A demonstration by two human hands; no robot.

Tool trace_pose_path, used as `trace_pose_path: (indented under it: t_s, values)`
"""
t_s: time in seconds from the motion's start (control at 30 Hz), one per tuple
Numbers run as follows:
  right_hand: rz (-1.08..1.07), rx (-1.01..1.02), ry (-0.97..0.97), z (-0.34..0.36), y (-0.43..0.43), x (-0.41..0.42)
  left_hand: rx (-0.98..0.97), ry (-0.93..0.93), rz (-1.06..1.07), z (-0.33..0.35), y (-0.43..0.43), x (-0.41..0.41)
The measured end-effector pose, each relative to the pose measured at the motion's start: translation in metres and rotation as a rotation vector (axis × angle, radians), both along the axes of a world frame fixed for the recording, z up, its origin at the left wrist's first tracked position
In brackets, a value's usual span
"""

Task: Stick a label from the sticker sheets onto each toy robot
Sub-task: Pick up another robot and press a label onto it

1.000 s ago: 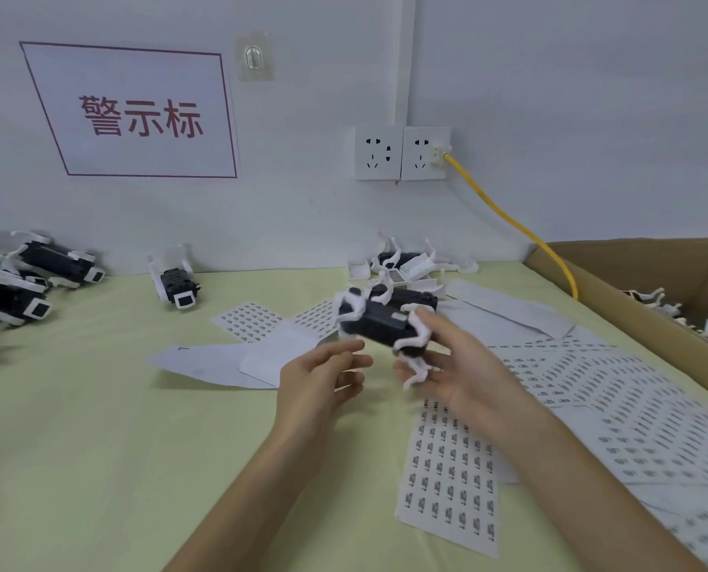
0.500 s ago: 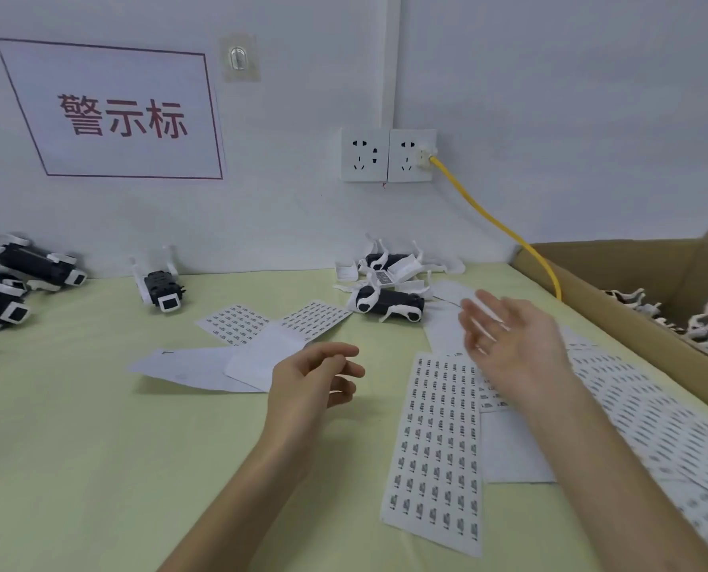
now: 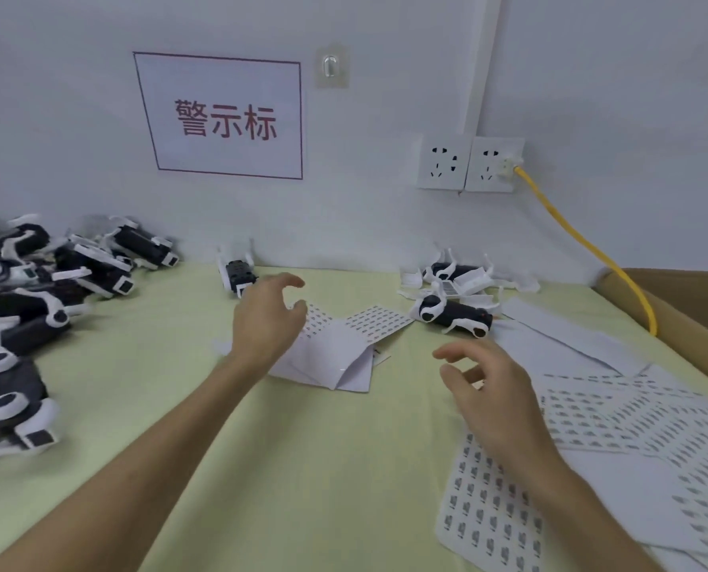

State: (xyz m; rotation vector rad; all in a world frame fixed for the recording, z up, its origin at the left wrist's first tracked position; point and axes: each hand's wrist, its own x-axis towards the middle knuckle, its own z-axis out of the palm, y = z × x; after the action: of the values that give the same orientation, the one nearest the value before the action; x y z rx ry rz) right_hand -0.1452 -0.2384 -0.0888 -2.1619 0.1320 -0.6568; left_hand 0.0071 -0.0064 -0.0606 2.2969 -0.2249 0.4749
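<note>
hovering above the table point(image 3: 303, 468), head view: my left hand point(image 3: 267, 319) held nothing, fingers loosely spread, over the folded sticker sheet point(image 3: 344, 353) and just in front of a lone toy robot point(image 3: 236, 276) by the wall. my right hand point(image 3: 492, 390) was empty too, fingers relaxed and apart, above the near sticker sheet point(image 3: 484, 526). a second toy robot point(image 3: 453, 315) lay on the table beyond the right hand, apart from it. a pile of toy robots point(image 3: 34, 291) sat at far left. more sheets point(image 3: 633, 414) spread to the right, beside a cardboard box point(image 3: 682, 324).
</note>
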Motion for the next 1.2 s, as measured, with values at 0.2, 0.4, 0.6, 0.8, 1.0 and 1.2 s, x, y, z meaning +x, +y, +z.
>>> trace_pose_path:
  t_s: [0.2,0.4,0.6,0.8,1.0,1.2]
  values:
    - [0.016,-0.129,0.035,-0.003,0.006,-0.001,0.747,0.161,0.422,0.003,0.1,0.051]
    - [0.044,-0.156,0.06,-0.002,0.01,-0.001,0.635,0.441,0.653,0.011,0.217,0.058]
    - [0.048,-0.112,0.054,-0.001,0.015,-0.002,0.449,0.358,0.612,0.015,0.193,0.073]
    - [0.039,-0.108,0.079,-0.002,0.011,0.0,0.813,0.668,0.652,0.021,0.143,0.081]
    - [0.092,-0.164,0.088,-0.002,0.016,0.0,0.978,0.315,0.436,0.038,0.088,0.112]
    - [0.072,-0.266,0.065,-0.002,0.015,-0.002,0.567,0.246,0.223,-0.004,0.053,0.142]
